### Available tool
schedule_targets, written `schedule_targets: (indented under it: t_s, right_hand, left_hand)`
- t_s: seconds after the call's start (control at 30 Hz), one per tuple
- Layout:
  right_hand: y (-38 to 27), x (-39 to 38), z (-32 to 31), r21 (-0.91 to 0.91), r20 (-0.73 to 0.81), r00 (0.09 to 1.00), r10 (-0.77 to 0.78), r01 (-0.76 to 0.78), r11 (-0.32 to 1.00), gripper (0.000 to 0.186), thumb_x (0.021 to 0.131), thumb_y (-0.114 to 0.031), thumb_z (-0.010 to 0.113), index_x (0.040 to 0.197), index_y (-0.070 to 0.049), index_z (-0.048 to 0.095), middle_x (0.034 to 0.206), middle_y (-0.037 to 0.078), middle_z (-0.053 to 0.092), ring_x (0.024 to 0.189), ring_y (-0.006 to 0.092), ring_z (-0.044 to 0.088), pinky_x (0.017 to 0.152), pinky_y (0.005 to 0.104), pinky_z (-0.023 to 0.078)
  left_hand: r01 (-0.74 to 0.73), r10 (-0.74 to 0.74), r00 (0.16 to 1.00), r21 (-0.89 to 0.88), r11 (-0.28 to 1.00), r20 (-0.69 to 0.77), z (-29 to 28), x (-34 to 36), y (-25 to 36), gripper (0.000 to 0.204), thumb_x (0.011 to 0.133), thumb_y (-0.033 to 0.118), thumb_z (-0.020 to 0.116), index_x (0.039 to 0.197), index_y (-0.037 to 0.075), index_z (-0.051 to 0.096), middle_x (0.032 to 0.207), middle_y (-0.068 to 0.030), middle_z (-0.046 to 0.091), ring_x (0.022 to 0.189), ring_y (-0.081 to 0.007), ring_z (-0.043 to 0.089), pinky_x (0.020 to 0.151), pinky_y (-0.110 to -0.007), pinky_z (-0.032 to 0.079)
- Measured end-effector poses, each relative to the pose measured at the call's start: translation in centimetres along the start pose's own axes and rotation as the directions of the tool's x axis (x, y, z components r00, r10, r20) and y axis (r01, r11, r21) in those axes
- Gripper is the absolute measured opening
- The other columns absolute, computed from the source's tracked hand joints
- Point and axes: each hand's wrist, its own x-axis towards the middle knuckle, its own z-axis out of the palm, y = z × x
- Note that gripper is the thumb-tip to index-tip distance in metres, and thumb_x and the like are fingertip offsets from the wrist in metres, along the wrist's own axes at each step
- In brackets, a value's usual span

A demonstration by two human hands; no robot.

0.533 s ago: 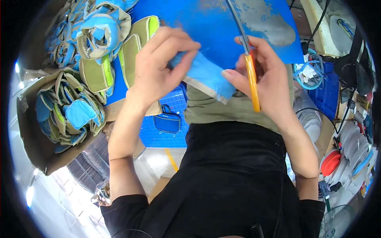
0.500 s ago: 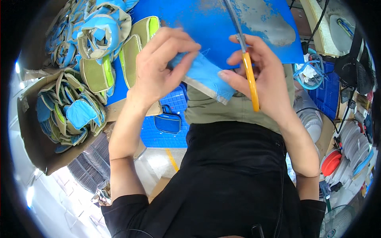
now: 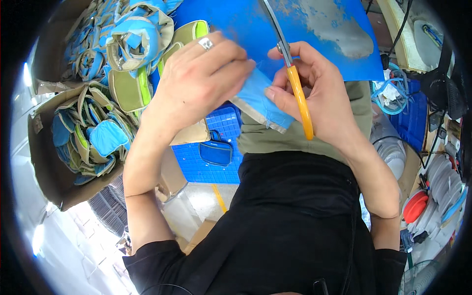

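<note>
A blue fabric piece (image 3: pixel 263 96) with a pale grey edging is stretched between my hands, above my lap. Loose threads show along its edges. My left hand (image 3: pixel 204 81), with a ring on one finger, is closed over the fabric's upper left end; its fingertips are partly hidden. In my right hand (image 3: pixel 319 86) is a pair of scissors with yellow handles (image 3: pixel 301 103), the metal blades pointing up and away from me. My right thumb reaches to the near right side of the fabric.
A worn blue table (image 3: pixel 236 19) lies ahead. Blue and olive fabric pouches (image 3: pixel 135 42) are heaped at the far left, and more fill a cardboard box (image 3: pixel 46 182) below them. A small blue pouch (image 3: pixel 215 153) rests on a blue crate. A blue basket (image 3: pixel 391 93) stands on the right.
My left hand has turned, its back now facing up, and its fingers have drawn together over the fabric. The scissors and right hand have shifted slightly left; the view has moved a little.
</note>
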Motion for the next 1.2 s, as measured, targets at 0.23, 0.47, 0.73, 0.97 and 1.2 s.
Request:
schedule_targets:
  t_s: [0.23,0.47,0.73,0.97,1.2]
  right_hand:
    - [-0.1,0.1,-0.6,-0.027,-0.037,0.999,-0.034,0.033,0.999,0.054,0.081,-0.009,0.086,0.127,-0.003,0.058,0.083,0.010,0.070,0.072,0.0127,0.062,0.069,0.0297,0.051]
    - [-1.4,-0.8,-2.6,-0.202,-0.206,0.952,-0.225,0.183,0.962,0.060,0.093,-0.016,0.077,0.145,-0.002,0.051,0.086,-0.001,0.060,0.074,0.0060,0.059,0.071,0.0198,0.046]
    - [-7.2,-7.9,-2.1,0.560,0.458,0.803,0.380,-0.593,0.579,0.064,0.109,-0.053,0.041,0.140,0.003,0.049,0.064,0.002,0.053,0.052,0.0097,0.052,0.051,0.0219,0.042]
    - [-4.8,-7.0,0.2,0.611,0.523,0.755,0.395,-0.655,0.444,0.063,0.111,-0.057,0.034,0.134,-0.002,0.053,0.064,0.000,0.051,0.050,0.0098,0.050,0.049,0.0230,0.042]
    - [-4.9,-6.4,0.1,0.586,0.533,0.733,0.422,-0.680,0.441,0.071,0.110,-0.060,0.030,0.140,0.002,0.047,0.060,0.001,0.046,0.045,0.0120,0.045,0.044,0.0258,0.042]
  left_hand:
    - [0.233,-0.292,0.950,-0.372,0.898,-0.112,2.3,-0.1,-0.7,0.013,0.084,-0.003,0.072,0.096,0.003,0.072,0.096,-0.0080,0.067,0.087,-0.0226,0.066,0.078,-0.032,0.052]
    - [0.277,-0.368,0.922,-0.456,0.846,-0.121,3.5,0.0,-0.6,0.012,0.088,-0.003,0.068,0.098,0.002,0.072,0.093,-0.0068,0.067,0.085,-0.0194,0.063,0.077,-0.029,0.049]
    - [0.217,-0.307,0.921,-0.338,0.916,-0.240,4.5,0.7,-0.2,0.014,0.085,-0.001,0.072,0.097,0.007,0.072,0.090,-0.0074,0.067,0.083,-0.0265,0.064,0.074,-0.035,0.049]
    - [0.233,-0.333,0.901,-0.338,0.912,-0.279,5.0,0.4,0.0,0.016,0.083,-0.001,0.073,0.097,0.007,0.071,0.091,-0.0075,0.067,0.083,-0.0286,0.064,0.073,-0.036,0.049]
    - [0.214,-0.317,0.892,-0.317,0.924,-0.321,5.0,0.1,0.0,0.016,0.083,-0.001,0.073,0.097,0.007,0.071,0.092,-0.0077,0.067,0.081,-0.0276,0.064,0.071,-0.035,0.049]
